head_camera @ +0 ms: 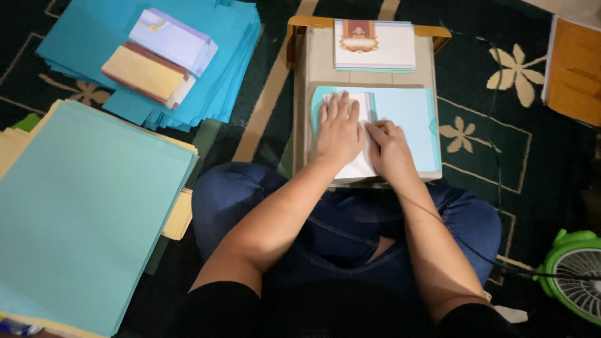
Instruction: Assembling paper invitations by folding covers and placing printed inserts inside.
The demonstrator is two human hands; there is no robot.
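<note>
Hands flat on small table point(300, 94): left hand point(339, 130) presses white card point(358, 164), right hand point(389, 149) pinches its edge. Light blue sheet point(410, 119) lies beneath; printed card stack point(374, 45) sits at far edge.

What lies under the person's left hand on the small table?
The left hand presses flat on a white folded card, which lies on a light blue sheet atop the small beige table. The right hand touches the card's edge. The card's middle is covered.
</note>
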